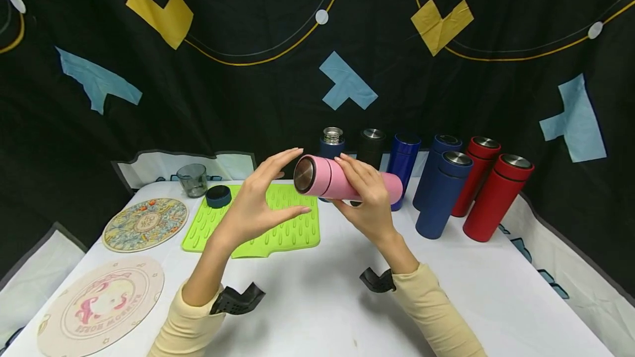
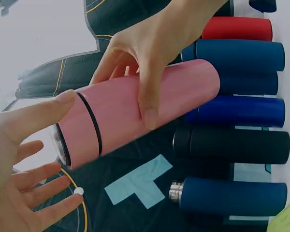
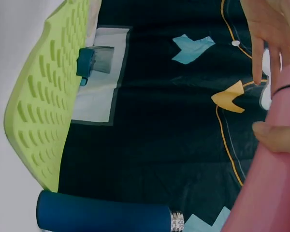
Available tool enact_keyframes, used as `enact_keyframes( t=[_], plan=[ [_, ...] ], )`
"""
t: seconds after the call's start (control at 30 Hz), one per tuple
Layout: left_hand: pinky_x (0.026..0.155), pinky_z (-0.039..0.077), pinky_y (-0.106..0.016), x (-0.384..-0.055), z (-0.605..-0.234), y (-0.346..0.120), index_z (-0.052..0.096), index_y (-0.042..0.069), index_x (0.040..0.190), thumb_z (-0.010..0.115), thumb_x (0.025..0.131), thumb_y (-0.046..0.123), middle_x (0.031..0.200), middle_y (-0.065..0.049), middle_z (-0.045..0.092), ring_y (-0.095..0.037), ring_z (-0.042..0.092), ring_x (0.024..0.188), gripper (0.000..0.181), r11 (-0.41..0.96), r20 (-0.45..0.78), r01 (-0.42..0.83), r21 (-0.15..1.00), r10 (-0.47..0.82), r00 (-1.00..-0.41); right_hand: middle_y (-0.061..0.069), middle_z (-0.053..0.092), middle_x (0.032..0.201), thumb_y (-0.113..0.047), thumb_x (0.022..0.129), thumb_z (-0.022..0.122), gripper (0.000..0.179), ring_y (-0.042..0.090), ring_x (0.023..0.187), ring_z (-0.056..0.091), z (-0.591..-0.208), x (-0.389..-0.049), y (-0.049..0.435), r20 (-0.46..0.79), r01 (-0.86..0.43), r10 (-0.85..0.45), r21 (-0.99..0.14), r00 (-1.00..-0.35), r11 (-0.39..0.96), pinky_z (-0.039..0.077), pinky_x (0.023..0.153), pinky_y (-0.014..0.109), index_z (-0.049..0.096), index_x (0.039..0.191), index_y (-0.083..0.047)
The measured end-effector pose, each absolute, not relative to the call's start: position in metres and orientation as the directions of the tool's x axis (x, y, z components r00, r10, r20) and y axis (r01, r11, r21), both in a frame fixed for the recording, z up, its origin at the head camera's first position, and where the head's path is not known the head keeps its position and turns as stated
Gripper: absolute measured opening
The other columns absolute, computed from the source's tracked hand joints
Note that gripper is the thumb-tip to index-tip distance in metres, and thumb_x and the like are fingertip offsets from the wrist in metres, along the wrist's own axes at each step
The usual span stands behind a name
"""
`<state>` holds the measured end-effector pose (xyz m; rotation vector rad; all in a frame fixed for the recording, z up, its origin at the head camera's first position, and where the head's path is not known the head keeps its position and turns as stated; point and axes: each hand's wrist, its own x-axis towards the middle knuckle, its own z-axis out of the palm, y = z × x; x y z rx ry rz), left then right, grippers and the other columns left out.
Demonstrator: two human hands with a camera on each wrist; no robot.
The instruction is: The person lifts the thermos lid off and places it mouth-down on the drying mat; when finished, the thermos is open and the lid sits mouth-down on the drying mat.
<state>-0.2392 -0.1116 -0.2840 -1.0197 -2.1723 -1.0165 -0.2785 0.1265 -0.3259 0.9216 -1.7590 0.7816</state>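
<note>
A pink thermos bottle (image 1: 342, 179) with a steel-topped lid is held in the air, lying almost level with its lid end toward the left. My right hand (image 1: 364, 191) grips it around the body, thumb below and fingers over the top. Beside the lid, my left hand (image 1: 255, 200) is spread, thumb and fingers apart; in the head view a gap shows between it and the lid. The left wrist view shows the left hand (image 2: 24, 159) around the lid end with its fingers straight. Behind the pink bottle stands a blue thermos (image 1: 331, 147) with its steel neck bare.
A dark blue lid (image 1: 218, 196) lies on a green drying mat (image 1: 292, 230), near a glass cup (image 1: 192, 179). Two round placemats (image 1: 146, 225) are at the left. Blue, black and red thermoses (image 1: 498, 197) stand at the back and right.
</note>
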Motion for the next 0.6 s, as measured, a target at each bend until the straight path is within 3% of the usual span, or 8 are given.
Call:
enact_keyframes(
  t=[0.2, 0.47, 0.6],
  plan=[
    [0.093, 0.052, -0.033, -0.240, -0.290, -0.110, 0.049, 0.016, 0.140, 0.088, 0.070, 0.015, 0.142, 0.000, 0.046, -0.017, 0.045, 0.127, 0.080, 0.374, 0.710, 0.833, 0.408, 0.444, -0.547, 0.010, 0.057, 0.134, -0.011, 0.066, 0.088, 0.073, 0.029, 0.122, 0.051, -0.326, -0.272, 0.124, 0.889, -0.848, -0.383, -0.010, -0.251, 0.531, 0.041, 0.103, 0.044, 0.058, 0.132, -0.009],
    [0.090, 0.053, -0.034, -0.240, -0.291, -0.113, 0.055, 0.012, 0.131, 0.088, 0.067, 0.006, 0.134, -0.003, 0.051, -0.020, 0.051, 0.120, 0.072, 0.376, 0.688, 0.836, 0.399, 0.481, -0.544, 0.009, 0.056, 0.135, -0.013, 0.066, 0.089, 0.075, 0.027, 0.121, 0.051, -0.326, -0.267, 0.124, 0.853, -0.832, -0.436, 0.005, -0.287, 0.555, 0.043, 0.102, 0.044, 0.056, 0.134, -0.010],
    [0.088, 0.054, -0.033, -0.241, -0.292, -0.116, 0.058, 0.010, 0.126, 0.089, 0.065, 0.005, 0.127, -0.004, 0.055, -0.019, 0.054, 0.116, 0.068, 0.364, 0.710, 0.858, 0.361, 0.490, -0.506, 0.009, 0.057, 0.135, -0.013, 0.066, 0.089, 0.076, 0.027, 0.121, 0.052, -0.327, -0.265, 0.123, 0.844, -0.841, -0.449, -0.004, -0.293, 0.541, 0.043, 0.101, 0.044, 0.056, 0.134, -0.009]
  ],
)
